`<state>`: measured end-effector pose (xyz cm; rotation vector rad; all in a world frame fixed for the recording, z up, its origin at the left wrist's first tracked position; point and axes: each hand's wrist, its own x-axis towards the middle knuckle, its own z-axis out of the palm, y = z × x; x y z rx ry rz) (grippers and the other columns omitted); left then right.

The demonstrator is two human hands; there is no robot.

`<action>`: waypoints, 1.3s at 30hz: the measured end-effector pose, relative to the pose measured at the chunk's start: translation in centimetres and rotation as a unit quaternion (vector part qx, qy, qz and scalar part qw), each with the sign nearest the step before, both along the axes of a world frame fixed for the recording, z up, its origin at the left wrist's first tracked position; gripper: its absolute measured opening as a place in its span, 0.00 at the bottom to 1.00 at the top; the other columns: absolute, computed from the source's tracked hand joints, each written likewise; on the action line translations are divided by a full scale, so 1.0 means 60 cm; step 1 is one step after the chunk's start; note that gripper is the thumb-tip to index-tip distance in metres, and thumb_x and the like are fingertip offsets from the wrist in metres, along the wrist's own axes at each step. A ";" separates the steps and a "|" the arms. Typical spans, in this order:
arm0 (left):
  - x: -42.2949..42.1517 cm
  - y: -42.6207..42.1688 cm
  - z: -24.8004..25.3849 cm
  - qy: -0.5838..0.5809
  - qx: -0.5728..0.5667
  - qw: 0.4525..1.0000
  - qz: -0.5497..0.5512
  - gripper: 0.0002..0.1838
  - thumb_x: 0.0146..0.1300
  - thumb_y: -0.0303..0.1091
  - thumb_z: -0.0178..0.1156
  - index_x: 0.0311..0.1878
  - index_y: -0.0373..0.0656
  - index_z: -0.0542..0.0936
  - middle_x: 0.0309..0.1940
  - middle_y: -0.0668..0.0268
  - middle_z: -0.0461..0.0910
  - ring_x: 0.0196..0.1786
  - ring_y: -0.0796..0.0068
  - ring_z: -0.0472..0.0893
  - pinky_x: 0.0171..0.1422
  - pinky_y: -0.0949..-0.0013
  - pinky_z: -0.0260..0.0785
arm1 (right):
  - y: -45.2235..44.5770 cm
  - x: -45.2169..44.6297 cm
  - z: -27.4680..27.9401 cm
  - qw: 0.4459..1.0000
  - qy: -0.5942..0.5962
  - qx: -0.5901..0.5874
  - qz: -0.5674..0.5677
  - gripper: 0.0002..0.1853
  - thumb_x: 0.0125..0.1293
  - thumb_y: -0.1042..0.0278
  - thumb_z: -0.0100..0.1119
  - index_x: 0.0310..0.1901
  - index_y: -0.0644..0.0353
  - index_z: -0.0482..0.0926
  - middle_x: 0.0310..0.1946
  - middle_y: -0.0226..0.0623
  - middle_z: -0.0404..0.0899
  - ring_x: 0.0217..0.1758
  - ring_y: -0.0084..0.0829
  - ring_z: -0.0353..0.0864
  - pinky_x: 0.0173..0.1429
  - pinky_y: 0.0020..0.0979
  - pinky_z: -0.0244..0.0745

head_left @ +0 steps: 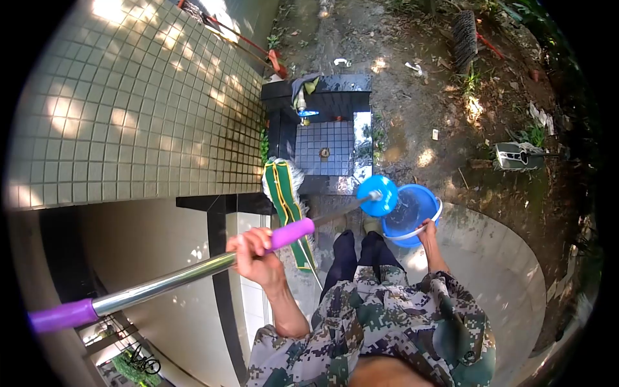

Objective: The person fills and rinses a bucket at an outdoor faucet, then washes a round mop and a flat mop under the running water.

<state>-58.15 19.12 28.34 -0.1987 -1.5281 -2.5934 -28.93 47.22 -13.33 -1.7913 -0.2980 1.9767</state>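
Left hand [259, 259]: fingers curled round the mop pole [164, 278], closed on it where bare metal meets a purple sleeve [291, 235]. Pole held aslant; its other purple grip [63, 316] is out to the left of these fingers.

Right hand [427, 232]: fingers bent closed at the near rim of a blue bucket [419, 197], on its white handle [412, 233]. The bucket opens just beyond these fingers. It seems to hold some water, though glare inside makes this hard to judge.

Mop's round blue head plate [379, 195]: beyond the left fingers and off to their right, at the pole's far end, overlapping the bucket's left edge as I see it. Contact with the rim cannot be told.

Just beyond the left fingers: a green flat mop [282, 200] with yellow stripes and a pale fringe, beside the basin.

Farther, ahead of and between both hands: low tiled basin [309, 164] with a drain [324, 153]; tap [302, 103] with blue lever at its far side, cloth [309, 84] draped by it. Tiled wall [129, 129] left of that.

Well beyond the right fingers, on bare ground: dustpan [516, 157]; farther still, a dark-bristled broom head [464, 42].
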 end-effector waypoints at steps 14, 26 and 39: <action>-0.400 -0.030 -0.366 -0.028 0.003 0.995 0.097 0.09 0.63 0.27 0.55 0.26 0.42 0.71 0.22 0.64 0.72 0.33 0.68 0.75 0.59 0.58 0.65 | -0.087 0.093 0.055 0.997 0.009 -0.053 -0.055 0.06 0.45 0.73 0.49 0.20 0.53 0.62 0.19 0.29 0.60 0.23 0.28 0.59 0.32 0.31 0.59; -0.439 -0.181 -0.775 -0.394 0.053 0.911 0.111 0.19 0.63 0.44 0.58 0.46 0.38 0.73 0.44 0.61 0.75 0.52 0.68 0.73 0.62 0.59 0.69 | -0.246 0.109 0.161 0.969 -0.099 -0.074 -0.214 0.06 0.46 0.74 0.47 0.22 0.56 0.60 0.19 0.32 0.59 0.25 0.28 0.60 0.37 0.32 0.59; -0.457 0.192 -0.680 -0.380 -0.147 0.870 -0.277 0.19 0.65 0.35 0.56 0.51 0.29 0.71 0.46 0.49 0.75 0.44 0.60 0.81 0.47 0.63 0.77 | -0.327 0.135 0.148 0.969 -0.028 -0.040 -0.241 0.09 0.49 0.80 0.49 0.27 0.53 0.64 0.20 0.28 0.64 0.24 0.25 0.65 0.34 0.29 0.63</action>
